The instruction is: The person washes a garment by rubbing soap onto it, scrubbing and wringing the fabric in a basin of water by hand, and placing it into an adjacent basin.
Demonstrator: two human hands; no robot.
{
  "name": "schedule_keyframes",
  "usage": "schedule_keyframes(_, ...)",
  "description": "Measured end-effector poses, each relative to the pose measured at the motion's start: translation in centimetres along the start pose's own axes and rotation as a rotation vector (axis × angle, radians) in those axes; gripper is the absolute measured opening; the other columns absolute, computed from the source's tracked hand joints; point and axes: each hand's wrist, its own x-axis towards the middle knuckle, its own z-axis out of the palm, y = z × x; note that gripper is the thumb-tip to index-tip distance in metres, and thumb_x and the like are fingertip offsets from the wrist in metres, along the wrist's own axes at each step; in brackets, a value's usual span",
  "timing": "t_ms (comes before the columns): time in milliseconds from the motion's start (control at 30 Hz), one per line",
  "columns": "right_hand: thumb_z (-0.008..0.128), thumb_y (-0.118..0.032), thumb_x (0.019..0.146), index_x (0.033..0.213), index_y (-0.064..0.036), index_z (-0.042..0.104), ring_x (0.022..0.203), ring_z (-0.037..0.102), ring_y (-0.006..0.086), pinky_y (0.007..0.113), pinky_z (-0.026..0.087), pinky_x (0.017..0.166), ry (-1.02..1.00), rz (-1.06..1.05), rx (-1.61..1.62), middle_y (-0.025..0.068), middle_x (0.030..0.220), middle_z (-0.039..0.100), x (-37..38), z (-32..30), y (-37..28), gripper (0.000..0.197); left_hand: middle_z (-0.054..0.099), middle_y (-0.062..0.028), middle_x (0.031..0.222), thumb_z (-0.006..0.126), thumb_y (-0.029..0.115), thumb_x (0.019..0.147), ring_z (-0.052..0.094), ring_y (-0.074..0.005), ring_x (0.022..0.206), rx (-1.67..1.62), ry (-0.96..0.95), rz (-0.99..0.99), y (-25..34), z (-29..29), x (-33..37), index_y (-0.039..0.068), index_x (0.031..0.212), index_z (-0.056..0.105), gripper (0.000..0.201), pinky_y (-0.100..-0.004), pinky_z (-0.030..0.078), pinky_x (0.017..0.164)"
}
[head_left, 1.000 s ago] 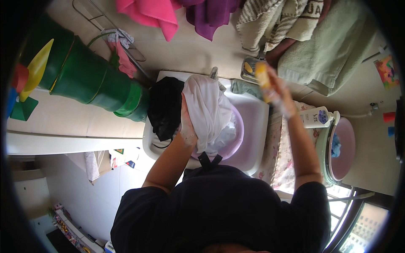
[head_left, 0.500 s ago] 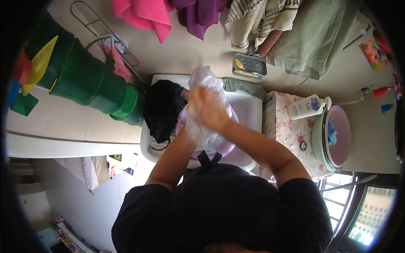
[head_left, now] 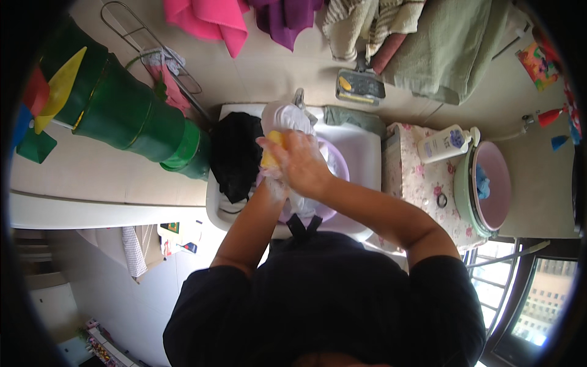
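Observation:
A yellow bar of soap sits under the thumb side of my right hand, which presses it against a bunched white cloth. My left hand is beneath, holding up the cloth; its fingers are mostly hidden by the cloth and my right hand. White lather coats the left wrist. The lower part of the cloth hangs into a light purple basin standing in the white sink. Beside my left hand, a black garment lies on the sink's left side.
A grey-green cloth drapes the sink's back rim, below a soap dish. At right, a flowered cover bears a white pump bottle and stacked basins. Green bucket-like containers stand at left; towels hang above.
My right hand's motion blur has gone, and the yellow soap now shows plainly. The white cloth's top has shifted slightly left and down, baring the tap behind it.

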Motion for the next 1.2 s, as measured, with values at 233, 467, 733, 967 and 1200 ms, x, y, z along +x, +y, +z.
schedule_keyframes(233,0.053,-0.033,0.084,0.112,-0.0084,0.050,0.089,0.051,0.0357,0.048,0.042,0.076,0.035,0.330,-0.133,0.0211,0.095,0.051,0.2,5.5,3.1,0.038,0.041,-0.0119,0.131,0.036,0.042,0.091,0.040,-0.0257,0.122,0.043,-0.092,-0.078,2.8,3.3,2.8,0.010,0.135,0.030,0.055,-0.0378,0.035,0.101)
schedule_keyframes(467,0.056,-0.024,0.078,0.111,-0.0033,0.048,0.086,0.050,0.0358,0.046,0.042,0.075,0.088,0.483,0.078,0.0203,0.095,0.049,2.5,1.5,2.6,0.040,0.046,-0.0095,0.126,0.036,0.038,0.092,0.044,-0.0248,0.117,-0.345,0.049,-0.347,5.1,6.0,2.7,0.009,0.131,0.038,0.049,-0.0383,0.036,0.098)
schedule_keyframes(733,0.055,-0.027,0.080,0.112,-0.0027,0.046,0.088,0.050,0.0361,0.044,0.043,0.074,0.141,0.616,0.111,0.0198,0.095,0.049,3.9,0.6,3.9,0.041,0.040,-0.0084,0.131,0.033,0.040,0.092,0.037,-0.0252,0.124,-0.368,0.107,-0.428,5.1,6.8,2.8,0.013,0.129,0.040,0.046,-0.0418,0.034,0.100)
schedule_keyframes(967,0.055,-0.029,0.081,0.119,-0.0049,0.045,0.092,0.048,0.0347,0.041,0.043,0.077,0.144,0.578,0.052,0.0188,0.096,0.047,3.2,0.3,4.4,0.046,0.050,-0.0073,0.120,0.036,0.049,0.090,0.047,-0.0227,0.113,-0.356,0.140,-0.468,4.9,7.8,2.5,0.016,0.129,0.042,0.051,-0.0411,0.031,0.101)
schedule_keyframes(1200,0.056,-0.030,0.080,0.126,-0.0124,0.044,0.098,0.047,0.0328,0.044,0.040,0.082,0.097,0.199,0.064,0.0200,0.103,0.047,1.6,0.3,0.9,0.051,0.047,-0.0076,0.126,0.031,0.040,0.093,0.045,-0.0218,0.116,-0.446,-0.200,-0.279,3.0,4.5,2.6,0.013,0.130,0.040,0.046,-0.0387,0.032,0.102)
